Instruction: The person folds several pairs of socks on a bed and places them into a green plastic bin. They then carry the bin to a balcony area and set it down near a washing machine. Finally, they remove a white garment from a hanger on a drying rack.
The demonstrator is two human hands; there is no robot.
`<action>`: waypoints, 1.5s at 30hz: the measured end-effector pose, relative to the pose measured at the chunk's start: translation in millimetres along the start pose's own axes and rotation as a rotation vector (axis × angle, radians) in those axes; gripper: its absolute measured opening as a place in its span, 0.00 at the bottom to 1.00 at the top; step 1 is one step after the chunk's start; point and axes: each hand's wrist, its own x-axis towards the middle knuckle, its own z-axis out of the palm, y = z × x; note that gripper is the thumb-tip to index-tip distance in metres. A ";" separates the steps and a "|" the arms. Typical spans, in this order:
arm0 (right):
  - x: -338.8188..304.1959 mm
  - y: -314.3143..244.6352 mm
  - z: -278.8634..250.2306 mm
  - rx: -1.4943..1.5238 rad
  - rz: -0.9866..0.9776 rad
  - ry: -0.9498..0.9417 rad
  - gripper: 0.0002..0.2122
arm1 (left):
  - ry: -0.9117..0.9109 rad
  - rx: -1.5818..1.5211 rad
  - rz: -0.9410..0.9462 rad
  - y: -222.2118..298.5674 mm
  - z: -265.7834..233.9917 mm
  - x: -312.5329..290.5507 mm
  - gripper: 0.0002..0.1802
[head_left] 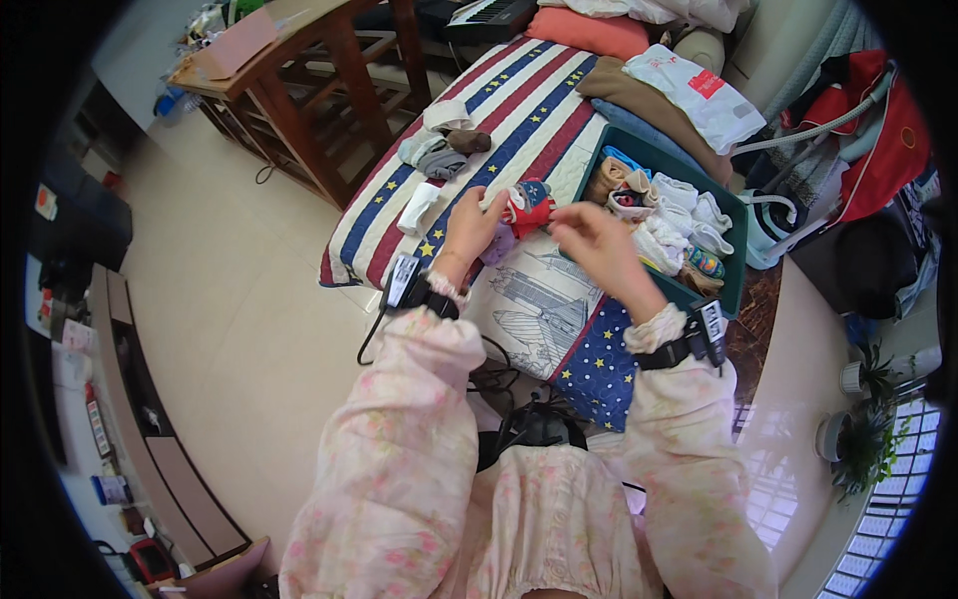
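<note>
A red and blue patterned sock (531,208) is between my two hands, above the striped quilted cover. My left hand (467,237) grips its left side, thumb against the cloth. At the red end, my right hand (602,250) has its fingers bent together in a pinch; the exact contact is partly hidden. A purple sock (497,245) lies just below, partly covered. To the left of my left hand sits a white rolled sock (418,209). Farther off is a small pile of grey socks (432,155) with a dark brown rolled one (469,141) beside it.
To the right stands a dark green bin (735,262) of several rolled socks. Behind it are folded clothes (639,105) and a white plastic bag (696,97). A wooden table (289,75) is at the far left; a garment steamer (766,235) stands right of the bin.
</note>
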 end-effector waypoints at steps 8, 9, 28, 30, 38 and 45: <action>-34.8 21.2 18.0 0.002 0.255 -0.187 0.11 | -0.422 0.196 0.090 23.5 3.7 21.9 0.36; -37.0 25.5 16.0 0.019 0.239 -0.188 0.11 | -0.439 0.197 0.159 22.3 4.6 17.7 0.35; -67.3 62.8 32.1 -0.146 0.113 -0.151 0.09 | 0.289 0.042 0.230 -50.4 -49.5 54.2 0.29; -70.6 69.9 34.6 -0.176 0.052 -0.077 0.08 | 0.286 0.170 0.265 -46.6 -47.0 77.6 0.33; -75.7 91.3 42.4 -0.204 -0.075 0.034 0.05 | -0.097 0.677 0.058 -33.3 2.5 113.6 0.46; -75.3 93.8 41.1 -0.254 -0.153 0.051 0.05 | -0.008 0.619 0.053 -45.4 5.3 121.7 0.32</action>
